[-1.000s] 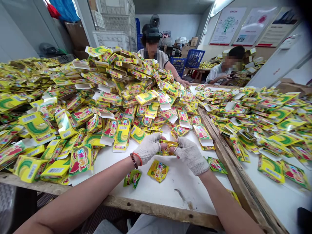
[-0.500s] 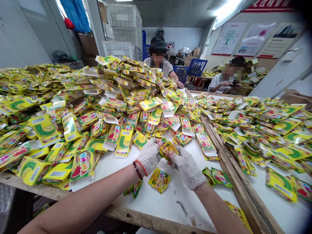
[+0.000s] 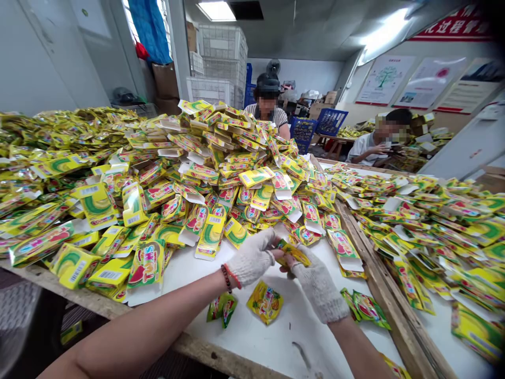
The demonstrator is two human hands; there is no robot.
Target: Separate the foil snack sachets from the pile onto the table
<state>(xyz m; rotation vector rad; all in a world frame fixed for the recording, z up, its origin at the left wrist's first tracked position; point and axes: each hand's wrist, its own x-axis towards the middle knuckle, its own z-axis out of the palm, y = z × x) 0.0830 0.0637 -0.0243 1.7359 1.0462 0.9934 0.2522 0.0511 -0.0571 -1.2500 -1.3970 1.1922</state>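
Between the gloved left hand and right hand, a yellow sachet is pinched by both sets of fingertips. Just beyond them leans a carton heap; a careless nudge could bring cartons sliding onto the sachet.

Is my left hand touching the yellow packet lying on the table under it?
Apart. The head view shows the left hand raised, with white table between it and the yellow packet.

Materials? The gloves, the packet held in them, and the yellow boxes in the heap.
White knit gloves: likely cotton, coarse weave visible. Small yellow packet: glossy plastic film, crinkled, probably. Yellow flat boxes: printed cardboard with white unprinted flaps, light sheen.
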